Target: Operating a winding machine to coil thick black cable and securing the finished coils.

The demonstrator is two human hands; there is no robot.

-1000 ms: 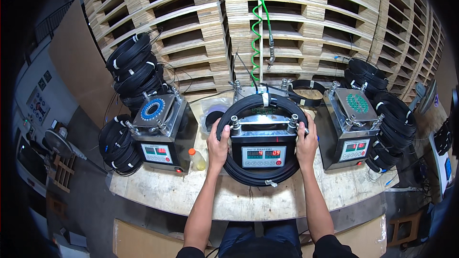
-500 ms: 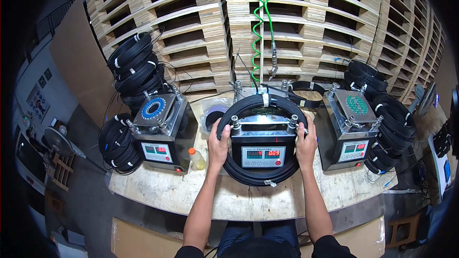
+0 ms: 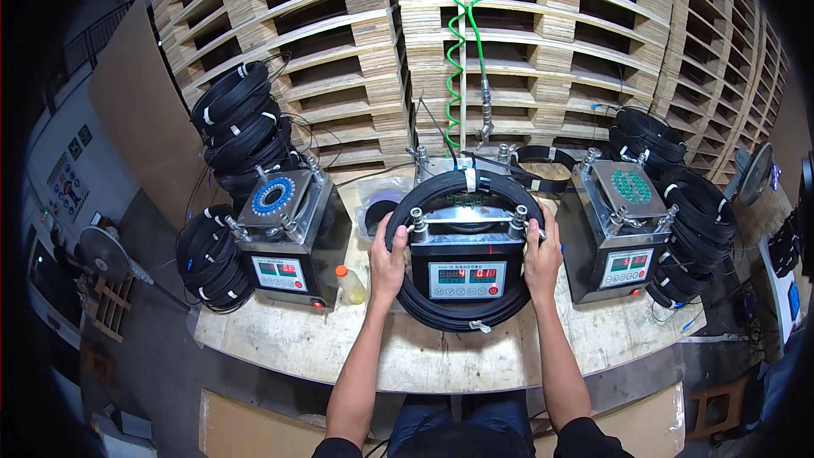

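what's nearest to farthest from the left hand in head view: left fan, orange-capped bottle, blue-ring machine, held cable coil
1. held cable coil: in left hand
2. orange-capped bottle: just left
3. blue-ring machine: farther left
4. left fan: far left

Stacked wooden pallets (image 3: 339, 42) tower before me, rising behind a pale wooden table (image 3: 280, 335) — at left, a tall brown board (image 3: 140, 93) stands near a white wall (image 3: 100, 178), a fan (image 3: 100, 250) poised above the grey floor (image 3: 170, 356).

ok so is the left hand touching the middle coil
Touching: in the head view, the left hand grips the middle coil, thumb lying over its left side.
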